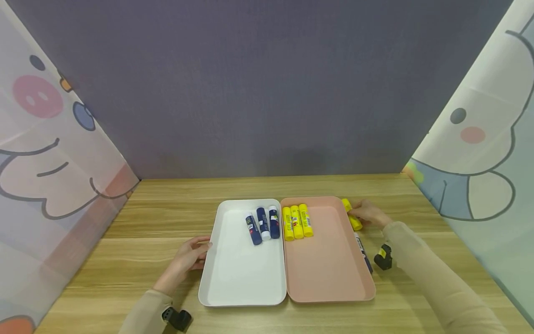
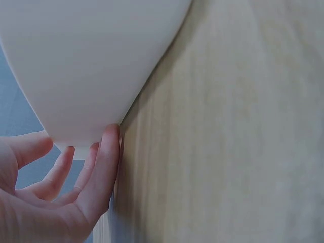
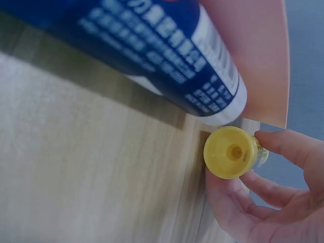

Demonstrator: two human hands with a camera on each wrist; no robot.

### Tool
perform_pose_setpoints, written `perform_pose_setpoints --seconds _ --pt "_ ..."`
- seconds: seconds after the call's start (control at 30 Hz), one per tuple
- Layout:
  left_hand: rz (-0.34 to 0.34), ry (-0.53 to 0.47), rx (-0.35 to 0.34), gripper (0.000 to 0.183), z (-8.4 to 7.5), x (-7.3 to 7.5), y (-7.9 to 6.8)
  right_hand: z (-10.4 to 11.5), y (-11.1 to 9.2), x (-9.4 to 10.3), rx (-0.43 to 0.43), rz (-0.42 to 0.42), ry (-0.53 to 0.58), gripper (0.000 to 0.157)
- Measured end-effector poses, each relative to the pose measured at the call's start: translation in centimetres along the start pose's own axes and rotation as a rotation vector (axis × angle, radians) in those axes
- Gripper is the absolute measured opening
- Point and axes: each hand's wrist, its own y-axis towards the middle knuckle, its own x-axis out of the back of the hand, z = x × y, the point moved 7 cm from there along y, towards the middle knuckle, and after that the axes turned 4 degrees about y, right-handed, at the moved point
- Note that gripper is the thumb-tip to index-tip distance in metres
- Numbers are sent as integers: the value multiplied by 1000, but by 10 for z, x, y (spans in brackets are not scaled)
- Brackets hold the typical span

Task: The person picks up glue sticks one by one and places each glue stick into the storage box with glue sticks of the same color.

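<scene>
On the right, my right hand [image 1: 369,213] pinches a yellow glue stick [image 1: 354,221] beside the pink tray [image 1: 329,273]. In the right wrist view, the thumb and fingers lie on either side of that glue stick, its round hollow end facing the camera. A dark blue glue stick [image 3: 152,61] lies nearer the wrist, along the tray's outer wall. My left hand [image 1: 187,257] touches the left side of the white tray [image 1: 242,278]. In the left wrist view, the thumb tip is at the rim and the fingertips rest against the outer wall [image 2: 96,66].
Three dark blue and white glue sticks [image 1: 263,223] lie in the white tray's upper right. Three yellow glue sticks [image 1: 296,221] stand in a row at the pink tray's upper left. Both trays sit side by side on a wooden table [image 1: 167,208], with a grey panel [image 1: 267,93] behind.
</scene>
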Motion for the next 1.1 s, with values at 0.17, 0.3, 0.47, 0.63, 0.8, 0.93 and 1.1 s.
perform_pose_setpoints --seconds 0.17,0.3,0.47,0.63,0.8,0.93,1.1 --pt "0 -3 2 41 0 0 0 2 -2 4 -9 -2 15 18" --pt "-1 -8 2 40 0 0 1 3 -3 5 -21 -4 27 14" --pt "6 -10 -2 40 0 0 1 4 -4 7 -27 3 26 14" --pt "1 -6 -1 40 0 0 0 6 -6 9 -33 -3 11 15" --pt "-8 7 3 39 0 0 0 10 -8 10 -47 -33 13 29" --pt "-8 3 4 39 -1 0 -1 13 -10 11 -55 -66 -3 48" --pt "0 -4 1 40 -2 0 -1 18 -12 9 -65 -73 29 57"
